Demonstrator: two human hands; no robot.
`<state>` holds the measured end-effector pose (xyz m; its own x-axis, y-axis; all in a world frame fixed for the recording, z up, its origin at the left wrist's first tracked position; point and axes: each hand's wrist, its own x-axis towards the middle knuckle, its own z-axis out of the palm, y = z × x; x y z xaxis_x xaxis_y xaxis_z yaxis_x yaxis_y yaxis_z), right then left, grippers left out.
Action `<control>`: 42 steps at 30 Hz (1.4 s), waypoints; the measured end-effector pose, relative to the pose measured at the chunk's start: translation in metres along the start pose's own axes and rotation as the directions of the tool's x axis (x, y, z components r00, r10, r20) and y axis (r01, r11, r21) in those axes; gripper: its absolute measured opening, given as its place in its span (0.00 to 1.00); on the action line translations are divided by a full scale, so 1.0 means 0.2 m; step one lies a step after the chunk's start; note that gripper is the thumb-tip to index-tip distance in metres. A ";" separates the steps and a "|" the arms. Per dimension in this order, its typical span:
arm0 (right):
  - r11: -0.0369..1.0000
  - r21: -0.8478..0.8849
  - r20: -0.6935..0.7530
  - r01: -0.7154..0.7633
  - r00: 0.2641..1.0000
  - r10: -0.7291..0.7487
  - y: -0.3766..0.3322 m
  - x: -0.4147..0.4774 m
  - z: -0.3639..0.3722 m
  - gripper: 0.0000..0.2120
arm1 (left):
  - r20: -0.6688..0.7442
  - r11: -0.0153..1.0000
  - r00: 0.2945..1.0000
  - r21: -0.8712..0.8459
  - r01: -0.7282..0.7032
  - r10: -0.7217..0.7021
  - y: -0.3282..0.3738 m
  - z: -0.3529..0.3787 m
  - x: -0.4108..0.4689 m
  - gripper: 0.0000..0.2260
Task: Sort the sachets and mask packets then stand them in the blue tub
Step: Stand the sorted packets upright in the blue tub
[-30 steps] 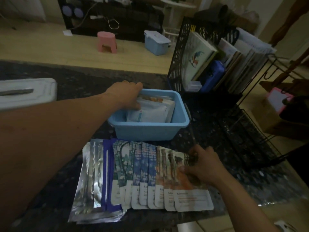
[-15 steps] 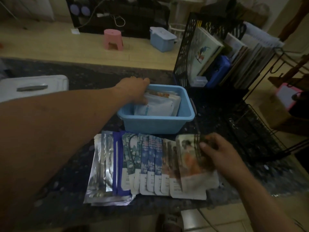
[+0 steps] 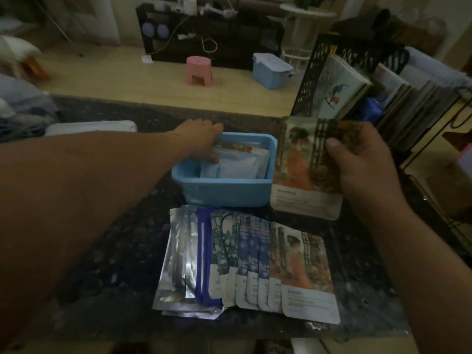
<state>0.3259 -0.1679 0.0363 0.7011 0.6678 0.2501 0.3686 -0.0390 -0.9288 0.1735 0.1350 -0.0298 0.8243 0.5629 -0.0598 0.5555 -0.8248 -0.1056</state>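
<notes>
Worktop: I see bare stone left of the tub.
Packet row: fanned flat, near the front edge.
Blue tub: sachets inside, gap along its left wall.
Right hand: pinches a mask packet beside the tub's right rim.
Left hand: on the sachets; grip unclear.

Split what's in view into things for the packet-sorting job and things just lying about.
Job: blue tub; white packets in it, touched by the left hand; orange mask packet gripped by the right hand; fanned row of packets on the counter.

Lying about: pink stool; lidded blue box; black rack of books.
</notes>
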 end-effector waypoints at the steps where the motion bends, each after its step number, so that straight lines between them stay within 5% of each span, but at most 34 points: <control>1: 1.000 0.002 0.003 0.008 1.000 -0.008 0.00 0.02 0.05 0.09 | 0.002 1.000 1.000 -0.006 0.017 -0.017 -0.07 0.01 -0.02 0.26; 8: 0.995 0.081 0.054 0.065 0.996 -0.069 -0.11 0.06 0.40 0.05 | 0.022 0.989 0.989 0.001 0.146 -0.146 -0.44 0.04 -0.32 0.26; 11: 0.980 -0.009 0.139 0.197 0.971 -0.194 -0.26 0.06 0.59 0.06 | 0.038 0.981 0.980 0.007 0.194 -0.194 -0.50 0.04 -0.48 0.26; 15: 0.849 -0.144 0.564 0.509 0.747 -0.352 -0.48 0.04 0.90 0.11 | 0.026 0.972 0.973 -0.046 0.232 -0.231 -0.53 0.06 -0.62 0.26; 18: 0.630 -0.314 0.823 0.711 0.534 -0.192 -0.45 0.04 1.16 0.16 | 0.060 0.970 0.971 -0.064 0.236 -0.232 -0.55 0.07 -0.63 0.20; 20: 0.510 -0.360 0.881 0.781 0.464 -0.088 -0.34 0.04 1.29 0.20 | 0.072 0.979 0.977 -0.031 0.204 -0.201 -0.56 0.06 -0.61 0.19; 22: 0.501 -0.374 0.902 0.781 0.432 0.000 -0.22 0.04 1.35 0.17 | 0.048 0.987 0.987 -0.030 0.155 -0.154 -0.59 0.08 -0.60 0.20; 27: 0.455 -0.532 0.847 0.714 0.451 0.282 -0.03 0.15 1.34 0.03 | 0.000 0.996 0.996 -0.034 0.088 -0.088 -0.63 0.12 -0.58 0.22; 33: 0.358 -0.616 0.775 0.701 0.620 0.121 -0.01 0.11 1.37 0.10 | 0.028 0.967 0.988 -0.202 0.157 -0.154 -0.61 0.08 -0.58 0.13; 38: 0.393 -0.665 0.698 0.635 0.715 0.028 0.03 0.10 1.36 0.14 | 0.024 0.969 0.975 -0.107 0.223 -0.222 -0.50 0.12 -0.68 0.41; 42: 0.443 -0.687 0.627 0.576 0.778 -0.040 0.04 0.07 1.36 0.09 | 0.022 0.938 0.940 -0.064 0.341 -0.340 -0.44 0.16 -0.75 0.47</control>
<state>0.1727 0.0446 -0.0423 0.1483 0.9871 0.0606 0.9864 -0.1433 -0.0798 -0.0019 0.1249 -0.0433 0.5838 0.8108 -0.0424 0.8088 -0.5854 -0.0560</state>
